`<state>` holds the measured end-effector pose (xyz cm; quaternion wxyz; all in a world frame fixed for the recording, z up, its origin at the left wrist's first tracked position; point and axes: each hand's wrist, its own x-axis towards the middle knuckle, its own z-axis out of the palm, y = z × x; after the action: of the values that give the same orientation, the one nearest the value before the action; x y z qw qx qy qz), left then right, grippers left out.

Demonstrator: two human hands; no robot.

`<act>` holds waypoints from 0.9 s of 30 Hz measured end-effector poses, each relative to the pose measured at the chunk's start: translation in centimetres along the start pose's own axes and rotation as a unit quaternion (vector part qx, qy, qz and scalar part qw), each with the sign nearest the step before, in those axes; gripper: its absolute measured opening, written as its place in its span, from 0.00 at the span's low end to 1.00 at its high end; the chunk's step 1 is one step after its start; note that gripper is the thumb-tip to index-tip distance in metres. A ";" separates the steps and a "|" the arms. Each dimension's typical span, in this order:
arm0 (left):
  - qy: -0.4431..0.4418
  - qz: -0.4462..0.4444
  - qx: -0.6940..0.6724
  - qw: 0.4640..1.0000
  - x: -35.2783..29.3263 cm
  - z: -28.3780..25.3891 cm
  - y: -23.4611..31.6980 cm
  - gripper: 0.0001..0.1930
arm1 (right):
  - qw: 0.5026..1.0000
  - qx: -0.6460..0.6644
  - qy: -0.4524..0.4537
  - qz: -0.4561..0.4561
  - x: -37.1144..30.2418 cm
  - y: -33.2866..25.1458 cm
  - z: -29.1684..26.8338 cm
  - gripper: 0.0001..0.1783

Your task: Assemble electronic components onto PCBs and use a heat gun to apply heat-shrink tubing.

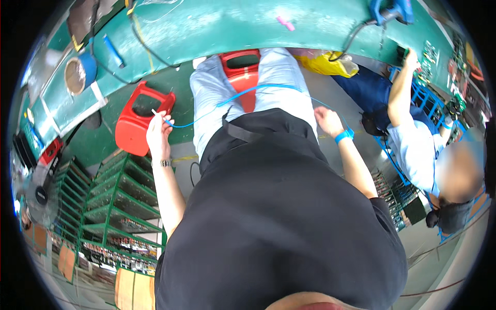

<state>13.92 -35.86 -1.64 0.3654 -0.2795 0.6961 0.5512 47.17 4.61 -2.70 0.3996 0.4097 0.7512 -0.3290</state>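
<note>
My left hand [159, 133] is raised at the left of my lap, its fingers closed on one end of a thin blue cord. A small pale tip sticks up past the fingers. The blue cord [243, 93] arcs over my thighs and runs down toward the blue wrist strap [344, 135] on my right wrist. Beside my right thigh, my right hand [329, 122] hangs with its fingers curled in and nothing visible in them. A metal-banded watch [165, 163] sits on my left wrist.
Ahead is a green workbench [206, 31] with a tape roll [80, 74], cables and a blue tool [391, 13]. A red stool [135, 137] stands at left, near green racks [111, 201]. A yellow bag [328, 64] lies under the bench. At right a co-worker [413, 144] sits.
</note>
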 end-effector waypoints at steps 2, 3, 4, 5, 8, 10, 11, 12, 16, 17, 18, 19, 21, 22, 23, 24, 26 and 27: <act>-0.019 0.001 -0.026 0.999 -0.4 1.4 0.1 0.15 | 0.997 0.048 0.062 0.003 0.3 -1.3 -1.8 0.11; -0.039 0.000 -0.038 0.998 -0.5 2.5 0.4 0.15 | 0.989 0.096 0.105 -0.033 0.2 -1.1 -2.1 0.10; -0.060 0.006 -0.031 0.998 -0.6 3.4 0.5 0.16 | 0.988 0.124 0.094 -0.020 -0.2 -1.8 -2.9 0.10; -0.079 0.013 -0.008 0.997 -1.1 4.9 1.2 0.15 | 0.985 0.153 0.083 -0.009 -0.4 -2.6 -3.6 0.11; -0.163 0.036 0.075 0.983 -1.6 8.8 2.9 0.15 | 0.948 0.311 0.016 -0.071 -1.8 -4.0 -4.0 0.12; -0.211 0.055 0.083 0.972 -1.8 10.7 4.5 0.15 | 0.931 0.355 -0.016 -0.084 -3.1 -6.2 -5.0 0.12; -0.227 0.062 0.084 0.968 -2.1 11.5 5.3 0.14 | 0.928 0.360 -0.019 -0.092 -3.3 -6.8 -5.0 0.12; -0.227 0.068 0.086 0.968 -2.7 12.1 6.1 0.14 | 0.927 0.363 -0.017 -0.097 -3.2 -7.2 -4.7 0.12; -0.207 0.108 0.126 0.964 -4.5 12.4 7.8 0.13 | 0.936 0.277 0.088 -0.199 -1.9 -9.3 -5.1 0.12; -0.183 0.115 0.126 0.968 -5.0 12.0 7.7 0.12 | 0.933 0.256 0.099 -0.233 -1.5 -9.8 -5.7 0.12; -0.162 0.108 0.098 0.976 -5.4 11.4 7.0 0.13 | 0.929 0.249 0.098 -0.255 -1.4 -10.2 -6.2 0.11; -0.135 0.114 0.078 0.981 -6.2 11.3 6.6 0.13 | 0.928 0.231 0.081 -0.279 -1.3 -10.5 -6.3 0.11; -0.101 0.115 0.011 0.988 -8.4 11.5 5.5 0.14 | 0.929 0.181 0.134 -0.295 -0.5 -10.2 -5.5 0.10; -0.075 0.112 -0.004 0.991 -9.7 11.4 4.5 0.16 | 0.931 0.179 0.107 -0.301 -0.7 -10.3 -5.5 0.10; -0.065 0.117 -0.030 0.991 -10.5 11.1 3.5 0.17 | 0.926 0.155 0.083 -0.333 -0.6 -10.9 -6.3 0.10; -0.053 0.122 -0.070 0.989 -11.1 10.9 2.6 0.16 | 0.920 0.151 0.054 -0.357 -0.4 -11.8 -7.3 0.09; -0.042 0.140 -0.134 0.980 -13.7 9.6 1.0 0.14 | 0.911 0.147 -0.001 -0.385 -1.5 -14.0 -8.2 0.09; -0.013 0.144 -0.142 0.979 -14.8 8.1 -0.8 0.13 | 0.904 0.136 -0.037 -0.403 -1.9 -16.2 -8.1 0.08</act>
<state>24.70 -28.37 9.00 0.2481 -0.2181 0.6389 0.6948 30.94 3.29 5.43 0.2005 0.1101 0.7850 -0.5758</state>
